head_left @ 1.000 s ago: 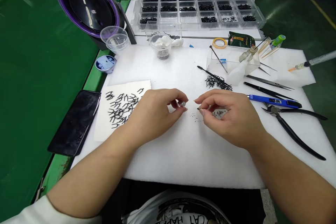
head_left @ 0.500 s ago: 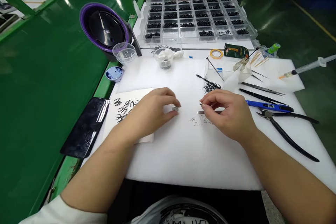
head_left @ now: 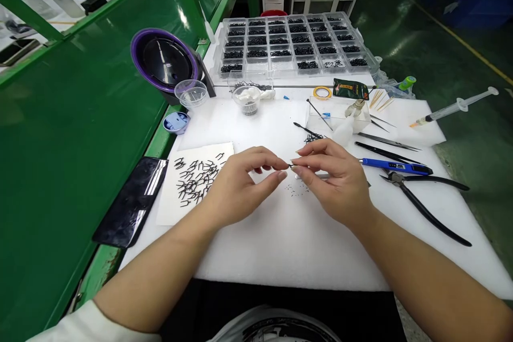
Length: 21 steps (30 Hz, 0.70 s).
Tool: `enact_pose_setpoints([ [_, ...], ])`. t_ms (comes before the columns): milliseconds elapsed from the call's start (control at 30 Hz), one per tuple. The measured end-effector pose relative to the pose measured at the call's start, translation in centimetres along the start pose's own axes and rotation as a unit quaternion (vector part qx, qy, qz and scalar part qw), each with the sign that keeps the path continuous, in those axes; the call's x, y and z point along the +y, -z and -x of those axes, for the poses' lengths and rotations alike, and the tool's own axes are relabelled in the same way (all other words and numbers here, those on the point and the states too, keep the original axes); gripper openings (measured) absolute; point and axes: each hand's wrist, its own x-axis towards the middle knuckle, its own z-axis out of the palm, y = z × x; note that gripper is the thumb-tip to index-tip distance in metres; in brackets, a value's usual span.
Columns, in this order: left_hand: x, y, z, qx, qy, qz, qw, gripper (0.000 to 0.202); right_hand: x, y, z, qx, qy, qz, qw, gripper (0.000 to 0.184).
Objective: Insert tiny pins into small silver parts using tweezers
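Note:
My left hand (head_left: 240, 184) and my right hand (head_left: 332, 179) meet fingertip to fingertip over the white foam mat (head_left: 280, 235). Both are pinched shut around a tiny dark part (head_left: 290, 165) held between them; its shape is too small to make out. Tiny black specks (head_left: 296, 189) lie on the mat just under the fingers. To the left of my left hand, a white paper sheet (head_left: 168, 208) carries several small black forked pieces (head_left: 194, 179). A thin metal strip (head_left: 320, 176) shows partly behind my right hand.
Black pliers (head_left: 425, 208), a blue pen-like tool (head_left: 395, 165) and tweezers (head_left: 385, 141) lie right of my hands. A compartment box of black parts (head_left: 292, 45) stands at the back. A dark phone (head_left: 132, 200) rests at the left edge, beside a green surface (head_left: 60, 133). A purple-rimmed bowl (head_left: 165, 61) stands at the back left.
My hands have come together from apart; the fingertips now meet around a tiny part. The camera view has tilted up, showing more of the back of the bench.

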Motion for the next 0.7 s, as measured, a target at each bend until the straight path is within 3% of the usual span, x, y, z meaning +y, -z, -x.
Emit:
enact_pose_setpoints([
  [100, 0.1, -0.8, 0.0, 0.024, 0.036, 0.044, 0.998, 0.013, -0.3, -0.4, 0.2, 0.012, 0.017, -0.001, 1.000, 0.014],
  [533, 0.3, -1.4, 0.3, 0.004, 0.067, 0.111, 0.992, 0.016, -0.8, -1.1, 0.3, 0.016, -0.009, -0.064, 0.998, 0.011],
  [700, 0.2, -0.6, 0.4, 0.031, -0.024, -0.003, 0.999, 0.016, -0.5, -0.9, 0.6, -0.005, 0.023, -0.066, 0.998, 0.019],
])
